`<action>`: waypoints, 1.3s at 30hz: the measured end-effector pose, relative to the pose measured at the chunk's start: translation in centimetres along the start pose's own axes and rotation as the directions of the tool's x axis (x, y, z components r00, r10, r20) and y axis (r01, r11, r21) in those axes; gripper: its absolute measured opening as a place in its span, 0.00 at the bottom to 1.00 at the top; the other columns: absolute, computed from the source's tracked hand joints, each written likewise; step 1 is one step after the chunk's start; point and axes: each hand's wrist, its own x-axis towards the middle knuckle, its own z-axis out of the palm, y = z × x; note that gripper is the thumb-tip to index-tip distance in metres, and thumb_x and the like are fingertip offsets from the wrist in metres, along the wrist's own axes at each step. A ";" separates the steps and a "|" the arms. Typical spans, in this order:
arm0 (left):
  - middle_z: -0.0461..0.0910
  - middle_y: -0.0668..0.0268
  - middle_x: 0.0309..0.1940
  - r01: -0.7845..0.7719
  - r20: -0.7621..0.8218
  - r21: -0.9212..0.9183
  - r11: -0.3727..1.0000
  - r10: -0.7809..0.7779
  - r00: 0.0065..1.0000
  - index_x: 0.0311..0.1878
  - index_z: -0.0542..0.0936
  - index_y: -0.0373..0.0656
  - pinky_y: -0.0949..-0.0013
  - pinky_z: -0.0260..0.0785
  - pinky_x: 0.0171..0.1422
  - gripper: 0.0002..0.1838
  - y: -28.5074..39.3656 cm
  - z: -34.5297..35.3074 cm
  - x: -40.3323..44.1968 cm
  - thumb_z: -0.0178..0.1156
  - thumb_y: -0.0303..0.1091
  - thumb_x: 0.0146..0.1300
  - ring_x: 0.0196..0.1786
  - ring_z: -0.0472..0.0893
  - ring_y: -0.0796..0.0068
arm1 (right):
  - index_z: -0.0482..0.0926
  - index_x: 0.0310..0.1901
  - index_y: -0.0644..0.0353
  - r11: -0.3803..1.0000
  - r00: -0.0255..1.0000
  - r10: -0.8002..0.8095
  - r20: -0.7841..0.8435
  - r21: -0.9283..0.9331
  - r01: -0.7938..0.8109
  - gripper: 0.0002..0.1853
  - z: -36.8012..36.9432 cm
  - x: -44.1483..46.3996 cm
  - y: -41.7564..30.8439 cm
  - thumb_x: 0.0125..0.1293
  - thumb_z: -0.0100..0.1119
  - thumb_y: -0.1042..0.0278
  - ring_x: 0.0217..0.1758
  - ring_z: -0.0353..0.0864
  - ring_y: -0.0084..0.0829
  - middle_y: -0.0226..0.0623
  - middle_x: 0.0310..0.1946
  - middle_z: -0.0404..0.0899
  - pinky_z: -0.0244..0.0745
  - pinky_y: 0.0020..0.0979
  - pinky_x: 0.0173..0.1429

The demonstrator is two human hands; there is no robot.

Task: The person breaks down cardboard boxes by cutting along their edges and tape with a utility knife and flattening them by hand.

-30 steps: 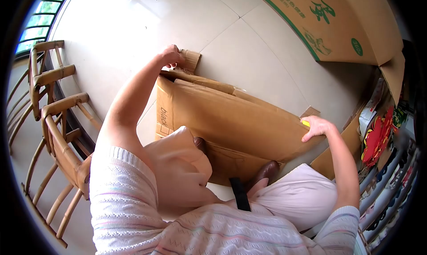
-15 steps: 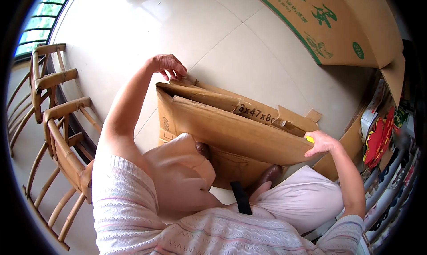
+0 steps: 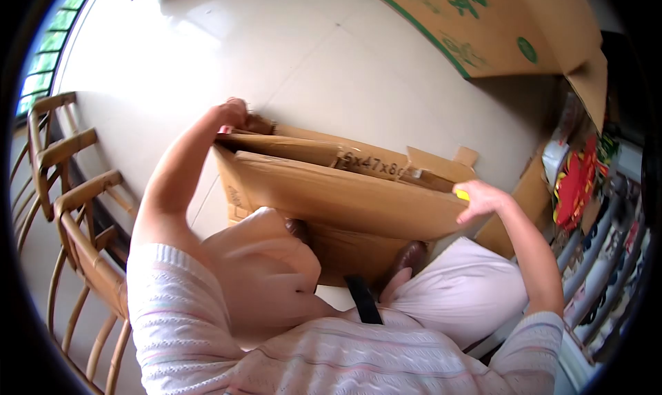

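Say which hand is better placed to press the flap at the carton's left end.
Left hand, probably: it's at that flap, while the right hand is at the opposite end of the carton, with something yellow.

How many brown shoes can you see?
2. The left shoe peeks out at the near side of the cardboard box, and the right shoe is farther right, also on the box's near side. Both are partly covered; any others could be hidden.

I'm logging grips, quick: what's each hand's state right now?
Left hand: curled beside a cardboard flap; grip cannot be told.
Right hand: closed on a mostly hidden yellow object, at the cardboard box's edge.
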 end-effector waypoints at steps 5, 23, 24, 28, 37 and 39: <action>0.80 0.56 0.21 0.008 0.025 -0.004 1.000 -0.008 1.000 0.26 0.81 0.34 0.64 0.77 0.25 0.14 2.5 -3.8 -3.6 0.66 0.38 0.49 0.21 0.82 0.65 | 0.73 0.47 0.63 1.000 0.999 0.018 0.027 0.000 -0.018 0.36 -0.9 1.1 0.3 0.34 0.73 0.52 0.44 0.76 0.45 0.50 0.38 0.77 0.71 0.39 0.46; 0.81 0.59 0.38 -0.694 0.443 0.256 0.673 0.557 0.703 0.44 0.81 0.45 0.61 0.67 0.52 0.30 21.9 0.8 -13.4 0.68 0.46 0.33 0.47 0.78 0.61 | 0.77 0.37 0.62 0.842 0.989 0.025 0.144 0.530 -0.099 0.23 -2.2 1.2 1.7 0.51 0.67 0.48 0.28 0.71 0.20 0.32 0.26 0.75 0.67 0.24 0.33; 0.80 0.59 0.39 -0.684 0.486 0.261 0.682 0.519 0.703 0.46 0.80 0.45 0.61 0.67 0.53 0.30 22.0 0.9 -13.6 0.68 0.46 0.33 0.48 0.77 0.61 | 0.77 0.34 0.62 0.826 0.986 0.053 0.161 0.548 -0.134 0.22 -1.8 1.7 2.1 0.52 0.66 0.49 0.27 0.71 0.19 0.31 0.24 0.75 0.66 0.24 0.32; 0.73 0.57 0.47 -0.657 0.333 0.356 0.664 0.567 0.753 0.51 0.78 0.48 0.61 0.65 0.56 0.35 21.7 1.8 -13.7 0.68 0.46 0.33 0.53 0.72 0.59 | 0.76 0.27 0.63 0.938 0.974 0.178 -0.138 0.322 -0.126 0.19 -0.7 3.1 2.5 0.48 0.68 0.54 0.29 0.75 0.28 0.37 0.22 0.75 0.69 0.30 0.35; 0.77 0.59 0.44 -0.678 0.403 0.320 0.662 0.552 0.730 0.52 0.77 0.47 0.61 0.65 0.57 0.35 21.9 1.9 -13.0 0.67 0.45 0.33 0.55 0.71 0.61 | 0.71 0.53 0.54 0.945 0.965 0.052 -0.256 -0.299 -0.131 0.30 0.4 7.6 1.3 0.45 0.67 0.60 0.53 0.74 0.41 0.39 0.48 0.74 0.72 0.41 0.54; 0.79 0.59 0.43 -0.667 0.408 0.308 0.678 0.539 0.736 0.51 0.78 0.47 0.61 0.65 0.56 0.34 21.9 1.8 -13.5 0.67 0.45 0.33 0.54 0.72 0.61 | 0.75 0.48 0.53 0.955 0.946 0.041 -0.323 -0.267 -0.132 0.22 1.6 8.3 2.4 0.47 0.62 0.69 0.50 0.76 0.41 0.39 0.41 0.78 0.73 0.40 0.51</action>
